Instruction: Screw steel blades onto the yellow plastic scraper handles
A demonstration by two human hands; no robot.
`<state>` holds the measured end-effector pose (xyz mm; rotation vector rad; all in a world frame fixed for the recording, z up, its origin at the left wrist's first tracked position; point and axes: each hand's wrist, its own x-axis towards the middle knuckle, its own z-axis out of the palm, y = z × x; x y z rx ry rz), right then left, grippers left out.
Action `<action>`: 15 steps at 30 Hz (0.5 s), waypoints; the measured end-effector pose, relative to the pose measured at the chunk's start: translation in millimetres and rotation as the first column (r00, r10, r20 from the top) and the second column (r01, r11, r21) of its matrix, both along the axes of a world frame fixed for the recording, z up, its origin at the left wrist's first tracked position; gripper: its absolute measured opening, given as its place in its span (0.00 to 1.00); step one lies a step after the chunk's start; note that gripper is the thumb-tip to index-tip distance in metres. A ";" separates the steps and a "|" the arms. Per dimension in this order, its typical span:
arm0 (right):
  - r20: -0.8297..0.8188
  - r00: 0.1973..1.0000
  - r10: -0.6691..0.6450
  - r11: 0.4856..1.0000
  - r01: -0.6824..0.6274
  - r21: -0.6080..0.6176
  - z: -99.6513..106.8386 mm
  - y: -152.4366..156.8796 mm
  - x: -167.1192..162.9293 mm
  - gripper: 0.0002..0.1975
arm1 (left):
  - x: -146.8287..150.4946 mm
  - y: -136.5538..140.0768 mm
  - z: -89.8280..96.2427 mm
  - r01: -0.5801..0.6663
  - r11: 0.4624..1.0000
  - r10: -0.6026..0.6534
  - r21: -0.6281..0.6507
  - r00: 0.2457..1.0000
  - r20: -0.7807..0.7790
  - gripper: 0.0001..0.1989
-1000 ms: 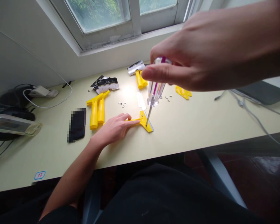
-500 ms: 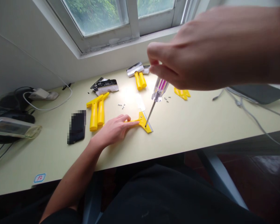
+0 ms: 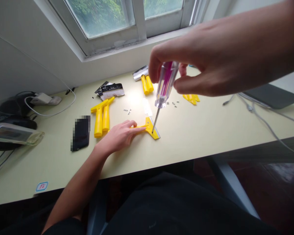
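My left hand (image 3: 121, 135) is closed around the handle of a yellow scraper (image 3: 153, 132), its index finger stretched along the neck, pressing it to the table. A blade shows along the scraper's right edge. My right hand (image 3: 198, 65) grips the top of a screwdriver (image 3: 166, 83) with a clear and purple handle, between fingers and thumb. The screwdriver stands tilted, its tip on the lower screw spot of the scraper head. Another screw (image 3: 148, 122) sits in the head's upper part. Small nuts (image 3: 127, 110) and loose screws (image 3: 175, 103) lie beyond.
Yellow scraper handles (image 3: 98, 122) stand left of my left hand, beside a black phone (image 3: 81, 133). More yellow handles (image 3: 147, 85), black packaging (image 3: 112, 89) and yellow plates (image 3: 191, 98) lie farther back. Cables (image 3: 259, 116) and a dark flat device (image 3: 275, 95) are at right; a bottle (image 3: 17, 134) lies left.
My right hand has turned and its fingers have loosened around the screwdriver, showing more of the handle. The screwdriver tip stays on the scraper. My left hand has not moved.
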<state>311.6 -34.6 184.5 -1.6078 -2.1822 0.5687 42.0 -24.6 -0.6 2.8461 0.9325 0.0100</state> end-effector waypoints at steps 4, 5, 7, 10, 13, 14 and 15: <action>-0.017 1.000 -0.007 0.993 0.009 0.121 -2.0 1.6 1.7 0.16 | -0.1 -0.3 1.0 -0.004 1.000 0.004 0.002 1.000 -0.010 0.24; 0.041 0.998 0.043 0.988 -0.049 0.147 -3.1 1.3 2.6 0.11 | 0.0 -0.4 1.2 -0.005 1.000 0.005 -0.001 1.000 -0.011 0.24; 0.096 0.978 0.185 0.969 -0.198 0.150 -5.1 -0.6 4.1 0.09 | 0.3 -0.6 1.4 -0.007 1.000 0.007 -0.009 1.000 -0.010 0.24; 0.090 0.924 0.372 0.910 -0.382 0.164 -7.9 -6.8 2.3 0.17 | 1.1 -1.0 1.3 -0.008 1.000 0.008 -0.010 1.000 -0.001 0.24; 0.235 0.945 0.229 0.864 -0.308 0.398 -11.7 -8.9 -2.4 0.14 | 1.5 -1.2 1.3 -0.012 1.000 0.013 -0.004 1.000 0.002 0.23; 0.313 0.943 0.114 0.861 -0.252 0.443 -13.3 -6.4 -2.7 0.21 | 1.5 -1.2 1.4 -0.012 1.000 0.012 -0.003 1.000 0.000 0.23; 0.395 0.919 -0.010 0.873 -0.184 0.451 -15.1 -2.0 -1.5 0.28 | 1.4 -1.2 1.6 -0.010 1.000 0.010 -0.004 1.000 -0.002 0.23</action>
